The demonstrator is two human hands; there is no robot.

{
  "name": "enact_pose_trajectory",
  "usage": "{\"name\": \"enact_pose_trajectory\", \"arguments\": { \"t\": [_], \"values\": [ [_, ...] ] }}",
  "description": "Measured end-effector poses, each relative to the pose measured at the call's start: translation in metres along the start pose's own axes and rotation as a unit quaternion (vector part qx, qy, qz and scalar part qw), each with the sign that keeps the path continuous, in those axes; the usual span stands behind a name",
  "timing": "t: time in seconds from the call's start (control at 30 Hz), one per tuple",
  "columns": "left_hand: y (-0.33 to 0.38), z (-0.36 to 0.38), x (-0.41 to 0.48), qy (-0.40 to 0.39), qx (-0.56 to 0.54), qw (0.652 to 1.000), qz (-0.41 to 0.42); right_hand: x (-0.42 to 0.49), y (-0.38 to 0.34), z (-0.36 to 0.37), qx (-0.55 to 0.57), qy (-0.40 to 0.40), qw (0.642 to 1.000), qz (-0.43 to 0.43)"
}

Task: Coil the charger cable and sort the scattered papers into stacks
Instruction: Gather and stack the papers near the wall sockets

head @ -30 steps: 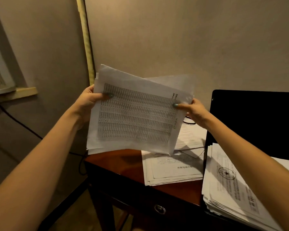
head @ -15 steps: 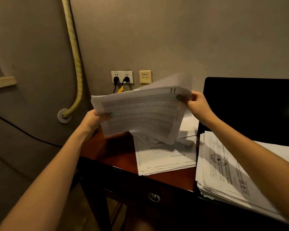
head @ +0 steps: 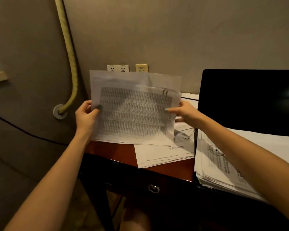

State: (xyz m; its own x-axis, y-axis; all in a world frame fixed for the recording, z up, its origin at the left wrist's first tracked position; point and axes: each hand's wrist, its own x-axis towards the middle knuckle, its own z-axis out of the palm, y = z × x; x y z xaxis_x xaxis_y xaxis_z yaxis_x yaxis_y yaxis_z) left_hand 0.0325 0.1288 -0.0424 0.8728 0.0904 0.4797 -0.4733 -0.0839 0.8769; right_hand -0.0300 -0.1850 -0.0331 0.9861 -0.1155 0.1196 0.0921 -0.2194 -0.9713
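Observation:
I hold a bundle of printed sheets (head: 133, 112) upright above the left end of the wooden desk (head: 117, 150), its lower edge close to the desktop. My left hand (head: 86, 115) pinches its left edge and my right hand (head: 184, 112) pinches its right edge. The sheets look blurred. A flat paper stack (head: 162, 155) lies on the desk below the bundle. A thicker stack (head: 218, 167) with a star seal sits on the laptop at right. A thin black cable (head: 188, 98) shows behind the bundle, mostly hidden.
A dark laptop screen (head: 250, 102) stands at the right. Wall sockets (head: 118, 68) sit behind the desk. A yellow-wrapped pipe (head: 70, 52) runs down the left wall, and a black cord (head: 23, 130) crosses that wall. The desk drawer has a ring pull (head: 153, 188).
The bundle has swung from tilted and nearly flat to upright, and it has come down toward the desktop. Both hands keep their grip on its edges.

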Motion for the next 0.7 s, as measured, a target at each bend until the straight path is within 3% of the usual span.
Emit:
{"name": "enact_pose_trajectory", "arguments": {
  "t": [0.07,0.17,0.3,0.43,0.53,0.7],
  "values": [
    [-0.003,-0.002,-0.007,0.006,-0.007,1.0,0.007,-0.004,0.014,0.003,-0.023,0.014,1.0,0.007],
    [0.013,0.001,-0.01,0.014,-0.054,0.998,0.026,-0.002,0.006,0.006,0.008,0.106,0.99,-0.093],
    [0.03,0.013,-0.005,-0.049,-0.051,0.997,0.006,-0.002,-0.016,0.009,-0.003,0.164,0.972,-0.169],
    [0.003,0.013,-0.015,-0.057,0.001,0.996,-0.071,-0.001,-0.002,0.018,-0.073,0.146,0.98,-0.118],
    [-0.016,0.013,-0.033,-0.04,-0.021,0.99,-0.136,-0.009,0.01,0.026,-0.076,0.12,0.985,-0.098],
    [-0.016,0.015,-0.04,0.052,-0.045,0.99,-0.122,-0.012,0.011,0.028,-0.042,0.142,0.985,-0.091]
  ]
}}
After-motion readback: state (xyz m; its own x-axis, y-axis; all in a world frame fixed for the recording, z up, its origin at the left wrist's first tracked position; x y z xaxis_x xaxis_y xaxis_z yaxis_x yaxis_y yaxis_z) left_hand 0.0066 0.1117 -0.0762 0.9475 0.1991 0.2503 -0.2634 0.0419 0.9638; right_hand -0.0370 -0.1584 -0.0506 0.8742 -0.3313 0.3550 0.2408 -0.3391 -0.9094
